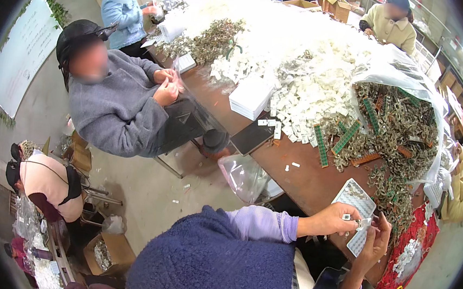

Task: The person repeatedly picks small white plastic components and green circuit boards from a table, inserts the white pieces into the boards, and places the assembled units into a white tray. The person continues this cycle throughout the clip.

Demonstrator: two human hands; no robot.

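My left hand [328,220] comes in from the left in a striped lavender sleeve, its thumb and fingers pinching a small white plastic piece [364,222]. My right hand [374,245] meets it from the right with bent fingers closed at the other side of that piece. A second small pale block with a dark centre [346,216] shows at my left fingertips. Just beyond both hands lies a white tray with rows of small cells [353,195]. Another pale celled tray [356,244] sits partly hidden beneath my hands.
Beyond the trays spreads a pile of metal clips and green strips [390,130] under clear plastic. White plastic pieces [312,91] heap across the brown table [289,171]. A red sack [410,256] is at the right edge. A co-worker in grey [120,103] works at left.
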